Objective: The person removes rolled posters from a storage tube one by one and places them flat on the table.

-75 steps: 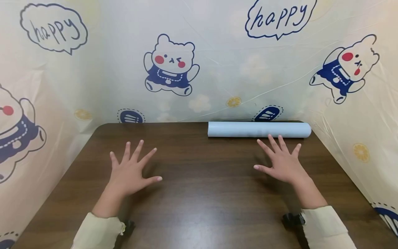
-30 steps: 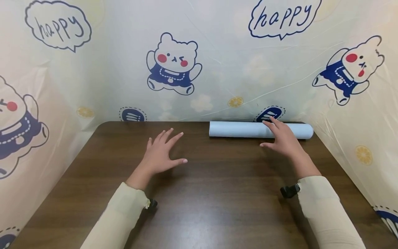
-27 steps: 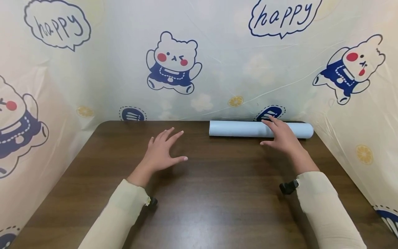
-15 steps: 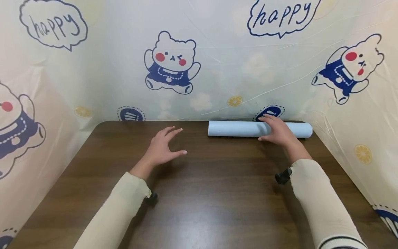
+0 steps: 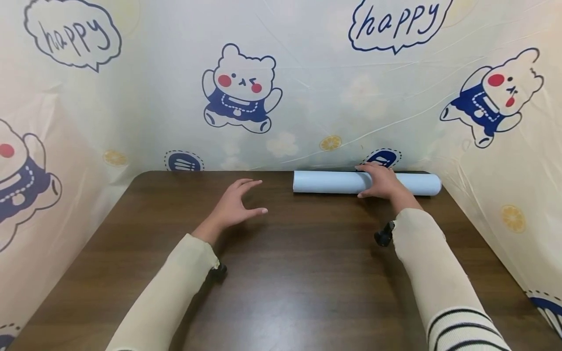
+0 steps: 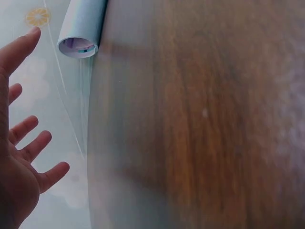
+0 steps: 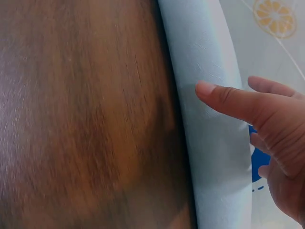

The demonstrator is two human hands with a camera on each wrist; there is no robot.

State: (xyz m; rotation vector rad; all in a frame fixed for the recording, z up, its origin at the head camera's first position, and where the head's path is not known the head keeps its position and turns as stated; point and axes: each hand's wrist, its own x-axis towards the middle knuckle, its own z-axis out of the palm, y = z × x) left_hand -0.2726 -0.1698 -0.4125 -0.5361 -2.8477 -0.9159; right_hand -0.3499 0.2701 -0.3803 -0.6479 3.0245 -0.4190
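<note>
A pale blue rolled-up sheet (image 5: pixel 329 182) lies along the table's back edge, right of centre. In the left wrist view, the roll's hollow end (image 6: pixel 78 46) shows a coloured inner side. My right hand (image 5: pixel 383 181) reaches over the middle of the roll, its thumb on the near side and its fingers over the far side. The right wrist view has the thumb (image 7: pixel 228 99) in front of the roll; firm contact is not visible. Left of the roll, my left hand (image 5: pixel 232 202) hovers with thumb and fingers spread apart, holding nothing.
The brown wooden table (image 5: pixel 281 273) stands against a patterned cloth (image 5: pixel 316 73) with bears and "happy" bubbles at the back and sides. Dark wrist devices (image 5: pixel 384 234) sit under both light sleeves.
Both hands have moved forward from spread positions over the table, the left also rightward. My right hand has come over the roll and slid slightly left along it. The roll stays in place.
</note>
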